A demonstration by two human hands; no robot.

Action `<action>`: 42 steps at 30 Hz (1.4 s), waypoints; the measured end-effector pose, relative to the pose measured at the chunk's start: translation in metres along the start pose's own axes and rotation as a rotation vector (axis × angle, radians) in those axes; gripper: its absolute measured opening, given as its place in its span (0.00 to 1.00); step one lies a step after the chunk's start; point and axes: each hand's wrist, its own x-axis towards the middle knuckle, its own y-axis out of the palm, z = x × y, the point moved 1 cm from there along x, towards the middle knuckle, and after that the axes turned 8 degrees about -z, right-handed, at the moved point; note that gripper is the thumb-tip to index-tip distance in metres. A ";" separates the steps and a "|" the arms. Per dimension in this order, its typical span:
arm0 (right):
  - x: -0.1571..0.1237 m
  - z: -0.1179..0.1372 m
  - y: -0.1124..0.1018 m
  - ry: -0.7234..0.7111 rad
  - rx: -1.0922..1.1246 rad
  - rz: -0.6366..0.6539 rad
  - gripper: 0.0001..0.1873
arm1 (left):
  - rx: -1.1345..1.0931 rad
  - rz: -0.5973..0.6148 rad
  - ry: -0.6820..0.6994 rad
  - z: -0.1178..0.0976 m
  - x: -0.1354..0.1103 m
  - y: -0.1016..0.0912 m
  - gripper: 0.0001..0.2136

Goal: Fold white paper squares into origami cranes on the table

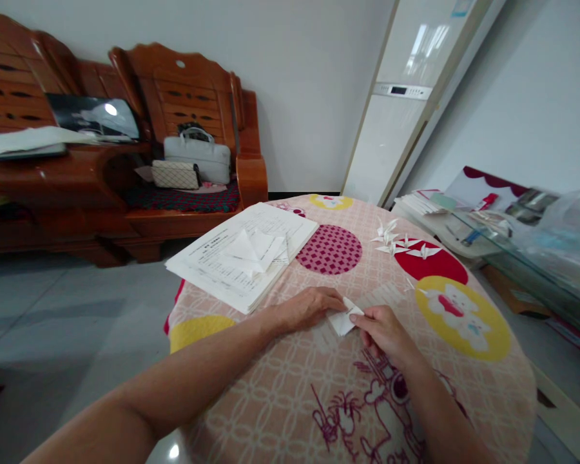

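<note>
A small piece of folded white paper [344, 322] lies on the round table in front of me. My left hand [312, 308] holds its left side, fingers bent and pressed down on it. From the right, my right hand [383, 327] pinches the paper's edge between thumb and fingers. Beyond my right hand, several white paper cranes [424, 251] sit in a loose group. To the left is a stack of printed sheets [207, 274], with some folded white pieces of paper [256, 250] on top.
A patterned cloth [270, 399] covers the table. At the right stands a glass shelf [526, 264] with a plastic bag [570, 225] and papers. Behind are a wooden sofa [183, 84] bearing handbags [198, 158] and a tall white air conditioner [381, 122].
</note>
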 end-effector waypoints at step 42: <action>0.002 0.006 -0.007 0.058 -0.063 -0.088 0.10 | 0.195 0.072 0.100 -0.007 -0.004 -0.002 0.16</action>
